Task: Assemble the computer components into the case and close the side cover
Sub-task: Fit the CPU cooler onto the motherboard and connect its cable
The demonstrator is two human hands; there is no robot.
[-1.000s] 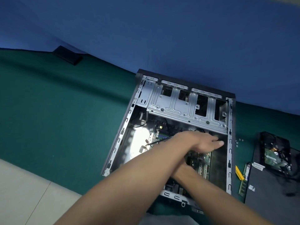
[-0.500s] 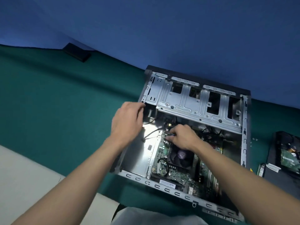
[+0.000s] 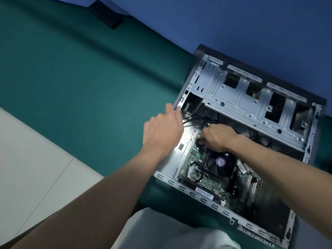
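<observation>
Item: computer case (image 3: 192, 194), steel, side open and facing up. It is lying flat on the green cloth (image 3: 89, 87), right of centre, with its far end sitting close against the blue backdrop (image 3: 233, 20).

Contents showing:
- Motherboard (image 3: 206, 184), green, lying in the near half of the case floor.
- Cooler fan (image 3: 218, 164), black with a purple hub label, sitting on the motherboard just near of the right hand.
- Drive cage (image 3: 239, 106), bare metal with square cut-outs, spanning the far end.
- Black cables (image 3: 195, 119), trailing from under the drive cage across the left inner floor towards the right hand.

Hands:
- Left hand (image 3: 163, 130) is reaching over the left wall of the case. Its fingers are lying nearly straight and loose, and a fingertip is touching the wall's top rim; it is holding nothing.
- Right hand (image 3: 217, 139) is working inside the case, knuckles up, fingers curling down onto the far left corner of the motherboard where the cables are ending. The fingertips are hiding under the hand, so whether they are pinching a plug cannot be told.

Surroundings:
- Black flat box (image 3: 107, 17), lying on the cloth at far left, well apart from the case.
- Pale floor (image 3: 27, 168), showing at near left beyond the cloth's edge.
- White garment (image 3: 170, 230), showing at the near edge between the forearms.
</observation>
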